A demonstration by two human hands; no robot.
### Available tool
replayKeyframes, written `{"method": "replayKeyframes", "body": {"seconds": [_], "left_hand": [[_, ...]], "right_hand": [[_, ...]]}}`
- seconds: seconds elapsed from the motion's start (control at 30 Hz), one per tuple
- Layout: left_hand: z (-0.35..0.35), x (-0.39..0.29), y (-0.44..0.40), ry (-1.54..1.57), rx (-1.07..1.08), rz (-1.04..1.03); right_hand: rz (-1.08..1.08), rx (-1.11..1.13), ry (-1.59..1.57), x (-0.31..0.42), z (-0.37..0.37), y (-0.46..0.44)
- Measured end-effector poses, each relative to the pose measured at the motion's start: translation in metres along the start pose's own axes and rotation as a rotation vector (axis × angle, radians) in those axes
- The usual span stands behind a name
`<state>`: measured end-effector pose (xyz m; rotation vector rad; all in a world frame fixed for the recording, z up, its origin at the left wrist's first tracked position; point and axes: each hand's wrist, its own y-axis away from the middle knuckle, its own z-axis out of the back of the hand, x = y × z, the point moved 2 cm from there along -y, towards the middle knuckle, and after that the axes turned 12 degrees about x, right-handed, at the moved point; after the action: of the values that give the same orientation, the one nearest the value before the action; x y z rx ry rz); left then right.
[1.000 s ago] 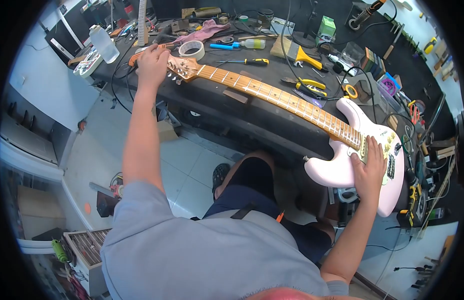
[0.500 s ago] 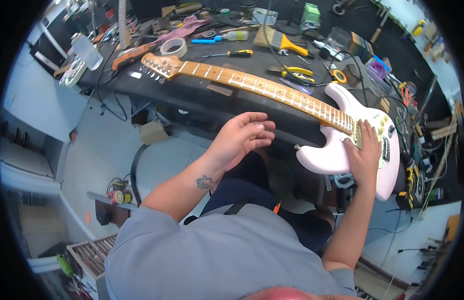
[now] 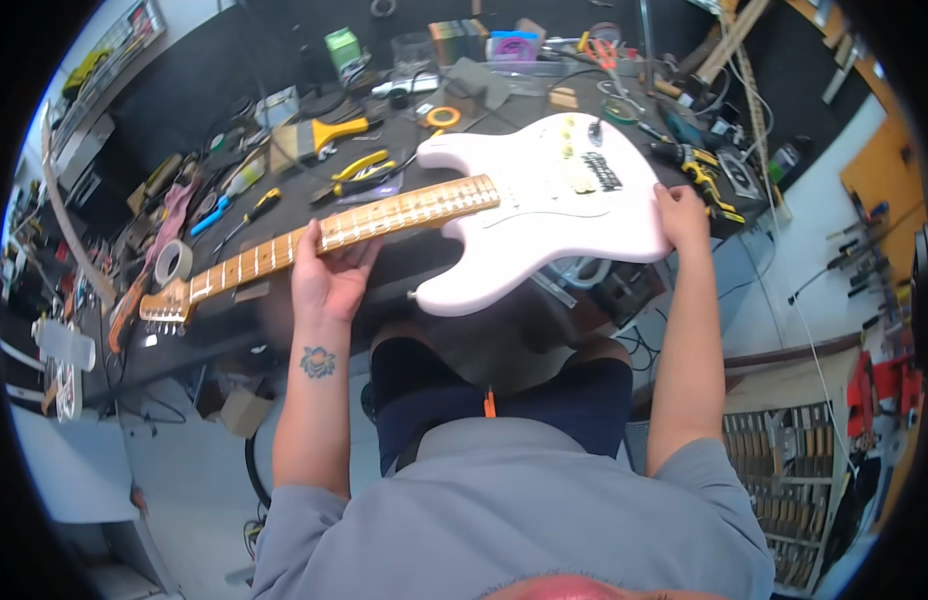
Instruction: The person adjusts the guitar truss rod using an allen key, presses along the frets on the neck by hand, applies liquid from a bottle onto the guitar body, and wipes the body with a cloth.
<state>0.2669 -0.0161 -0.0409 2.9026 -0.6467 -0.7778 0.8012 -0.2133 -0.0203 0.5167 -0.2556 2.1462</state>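
A pale pink electric guitar (image 3: 544, 235) lies across the front of the dark workbench, its wooden neck pointing left. My left hand (image 3: 329, 275) is wrapped around the neck from below, thumb on the fretboard side and fingers behind it. At the body's right end, my right hand (image 3: 681, 217) grips the edge, with the fingers partly hidden behind it. Tuning pegs show along the headstock (image 3: 166, 308). Close to the neck, beyond it, are pliers with yellow handles (image 3: 362, 175) and a screwdriver (image 3: 261, 205).
The cluttered workbench (image 3: 239, 325) also holds a masking tape roll (image 3: 173, 262), a wide yellow-handled brush (image 3: 319, 137), a yellow ring (image 3: 443, 117) and an orange-handled tool (image 3: 126, 315). To the right of the guitar lies a yellow and black power drill (image 3: 706, 178). Hand tools hang on the right wall.
My left hand has gone from free in the air to holding the guitar neck. My right hand has moved from the strings to the body's end. The view has turned right.
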Motion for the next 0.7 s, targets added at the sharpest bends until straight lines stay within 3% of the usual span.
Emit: {"method": "replayKeyframes", "body": {"seconds": [0.17,0.4,0.6,0.7], "left_hand": [[-0.001,0.003,-0.004,0.022,0.018,-0.063],[0.009,0.002,-0.013,-0.02,0.047,-0.091],[0.012,0.001,-0.012,-0.022,0.136,-0.067],[0.017,0.002,-0.007,-0.037,0.218,-0.072]], "right_hand": [[-0.114,0.179,-0.216,-0.006,-0.014,0.007],[-0.138,0.121,-0.274,0.005,-0.023,0.021],[-0.137,0.083,-0.203,0.013,-0.015,0.036],[-0.052,-0.088,0.023,0.024,-0.006,0.05]]}}
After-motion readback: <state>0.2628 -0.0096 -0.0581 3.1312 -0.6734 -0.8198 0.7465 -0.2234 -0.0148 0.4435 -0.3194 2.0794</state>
